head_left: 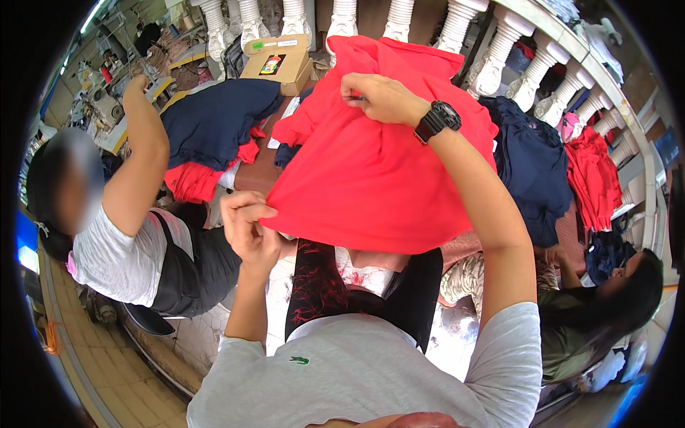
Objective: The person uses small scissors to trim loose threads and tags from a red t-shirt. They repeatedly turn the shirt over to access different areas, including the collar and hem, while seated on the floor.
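Holding a red garment (371, 164) up in the air in front of the chest, the left hand (250, 225) pinches its lower corner with closed fingers while the right hand (382, 96) grips its upper edge, above piles of navy clothes (214, 118).

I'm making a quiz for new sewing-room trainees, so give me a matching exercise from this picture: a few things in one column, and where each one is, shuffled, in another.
Things:
1. red garment
2. cardboard box
3. black wristwatch
4. navy garment pile

Places:
A. at the far edge, by the white balusters
B. on the right wrist
C. held up between the left hand and the right hand
D. on the left part of the table, on top of red cloth

Pairs: 1-C, 2-A, 3-B, 4-D
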